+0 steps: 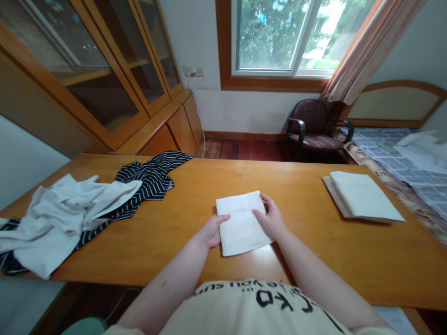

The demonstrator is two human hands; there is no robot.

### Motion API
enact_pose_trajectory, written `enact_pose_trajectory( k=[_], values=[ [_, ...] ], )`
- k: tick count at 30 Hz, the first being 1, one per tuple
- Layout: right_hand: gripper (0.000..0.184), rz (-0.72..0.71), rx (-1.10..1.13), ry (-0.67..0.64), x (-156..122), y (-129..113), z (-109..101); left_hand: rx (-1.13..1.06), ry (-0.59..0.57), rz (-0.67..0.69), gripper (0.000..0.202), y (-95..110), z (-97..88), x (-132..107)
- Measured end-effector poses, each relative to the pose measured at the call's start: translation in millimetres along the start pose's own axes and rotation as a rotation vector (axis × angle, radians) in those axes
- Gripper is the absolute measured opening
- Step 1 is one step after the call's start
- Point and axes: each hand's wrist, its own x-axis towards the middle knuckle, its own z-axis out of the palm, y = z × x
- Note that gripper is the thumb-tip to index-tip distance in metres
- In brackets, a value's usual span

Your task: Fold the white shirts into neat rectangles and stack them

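A white cloth (242,232), folded into a neat rectangle, is held between my two hands just over the front middle of the table. My left hand (211,230) grips its left edge, thumb on top and the other fingers mostly hidden at the side and beneath. On the upper right edge, my right hand (274,217) pinches the cloth, thumb on top and fingers curled round behind. To the right lies a stack of folded white cloth (365,195). A crumpled white garment (70,209) rests at the left, partly over a black garment with white stripes (150,179).
The wooden table (167,251) spans the view. Behind it on the left stands a glass-doored cabinet (153,111). An armchair (314,123) sits under the window (272,37), beside a bed (401,144) at the right. A white cord (198,109) hangs from a wall socket.
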Motion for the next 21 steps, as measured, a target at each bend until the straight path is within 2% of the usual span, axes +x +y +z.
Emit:
enact_pose_trajectory(
  k=[3,7,11,13,16,17,19,21],
  values=[
    [0.060,0.098,0.216,0.005,2,0,-2,-0.005,0.002,0.054,0.045,-3,-0.3,0],
    [0.040,0.220,0.248,-0.080,1,-8,-7,0.004,-0.039,0.117,0.046,-5,-1.2,0],
    [0.049,0.255,0.381,-0.133,-1,-23,-14,0.023,-0.108,0.179,0.049,-5,-1.2,-3],
    [0.055,0.310,0.532,-0.277,-3,-29,-19,0.030,-0.108,0.201,0.046,-5,-2.4,-4],
    [0.055,0.411,0.683,-0.602,-4,-33,-27,0.023,-0.106,0.209,0.044,-5,-6.3,-3],
    [0.053,0.425,0.699,-0.670,-4,-32,-30,0.016,-0.113,0.207,0.044,-5,-7.8,-3],
    [0.051,0.436,0.711,-0.713,-4,-28,-33,-0.007,-0.131,0.203,0.046,-6,-10.7,-2],
    [0.052,0.449,0.736,-0.702,-3,-23,-35,-0.037,-0.146,0.201,0.046,-6,-13.3,0]
  ],
)
